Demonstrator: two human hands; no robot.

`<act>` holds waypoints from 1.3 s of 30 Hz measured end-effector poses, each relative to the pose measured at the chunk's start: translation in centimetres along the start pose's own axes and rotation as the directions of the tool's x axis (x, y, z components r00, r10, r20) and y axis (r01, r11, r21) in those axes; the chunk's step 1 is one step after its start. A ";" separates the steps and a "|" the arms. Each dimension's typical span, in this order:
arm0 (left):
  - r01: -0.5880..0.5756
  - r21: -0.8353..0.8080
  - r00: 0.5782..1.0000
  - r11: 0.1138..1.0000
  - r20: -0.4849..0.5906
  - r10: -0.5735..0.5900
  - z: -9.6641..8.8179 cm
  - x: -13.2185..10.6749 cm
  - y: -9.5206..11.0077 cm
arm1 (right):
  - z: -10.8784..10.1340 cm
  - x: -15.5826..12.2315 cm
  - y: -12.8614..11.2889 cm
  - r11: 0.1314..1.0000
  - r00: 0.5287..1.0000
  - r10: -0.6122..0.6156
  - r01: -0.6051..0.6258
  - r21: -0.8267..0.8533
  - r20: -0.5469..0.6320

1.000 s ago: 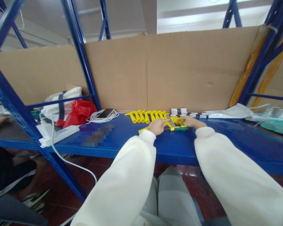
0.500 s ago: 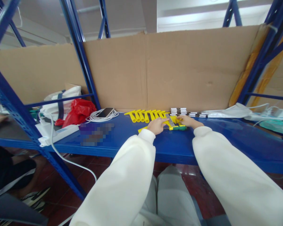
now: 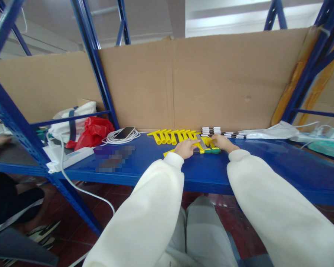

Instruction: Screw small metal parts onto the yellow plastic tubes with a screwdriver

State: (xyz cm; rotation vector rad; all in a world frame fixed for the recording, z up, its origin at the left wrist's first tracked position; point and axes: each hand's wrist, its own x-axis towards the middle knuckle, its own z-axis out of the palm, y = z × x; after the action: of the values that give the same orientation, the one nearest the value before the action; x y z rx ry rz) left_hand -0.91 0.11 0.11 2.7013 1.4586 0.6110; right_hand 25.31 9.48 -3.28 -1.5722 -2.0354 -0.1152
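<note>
My left hand [image 3: 185, 148] is closed on a yellow T-shaped handle [image 3: 195, 145] that carries a flat grey plate [image 3: 202, 142]. Just to the right, my right hand [image 3: 221, 143] has its fingers closed at a small yellow piece [image 3: 208, 141], partly hidden by the fingers. Between the hands, on the shelf, lies a green and yellow screwdriver [image 3: 213, 151]. A row of several more yellow T-shaped handles [image 3: 168, 137] runs behind and left of my left hand. Another yellow piece [image 3: 168, 152] pokes out left of that hand.
White-and-black stacked strips [image 3: 210, 131] and a white plastic bag [image 3: 271, 131] line the back of the blue shelf [image 3: 156, 168]. A phone [image 3: 125, 132] rests on coiled white cable. Leftward are a red bag [image 3: 93, 131] and a power strip [image 3: 72, 158]. Blue posts and cardboard enclose the shelf.
My right fingers have shifted slightly at the small yellow piece. My left hand and the handle stay almost where they were.
</note>
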 end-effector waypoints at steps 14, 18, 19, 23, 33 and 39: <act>0.010 -0.021 1.000 1.000 0.001 -0.010 0.2 0.0 -0.1 | -3.3 -1.0 -7.4 0.311 0.799 0.598 -0.305 0.900 0.064; 0.011 -0.037 1.000 0.999 0.004 -0.011 0.0 -0.1 -0.1 | -3.8 -1.5 -8.4 0.171 0.801 0.517 -0.443 0.880 0.302; 0.012 -0.038 1.000 0.999 0.008 -0.012 0.0 -0.1 -0.1 | -3.9 -1.6 -8.4 0.183 0.810 0.494 -0.452 0.873 0.316; 0.016 -0.043 1.000 0.999 0.015 -0.015 0.0 0.0 -0.2 | -4.0 -1.9 -8.5 0.280 0.862 0.403 -0.436 0.855 0.307; 0.086 -0.025 0.996 0.996 0.017 -0.086 0.2 0.0 -0.2 | -3.5 -2.7 -9.0 0.623 0.917 0.329 -0.390 0.678 0.225; 0.103 -0.027 0.994 0.994 0.022 -0.103 0.3 0.1 -0.2 | -3.5 -3.2 -9.5 0.742 0.950 0.214 -0.310 0.594 0.228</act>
State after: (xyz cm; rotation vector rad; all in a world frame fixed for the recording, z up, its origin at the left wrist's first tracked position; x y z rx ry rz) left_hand -0.97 0.37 -0.15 2.5842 1.5609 0.5918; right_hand 18.44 2.40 0.59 -1.4211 -1.6614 0.7382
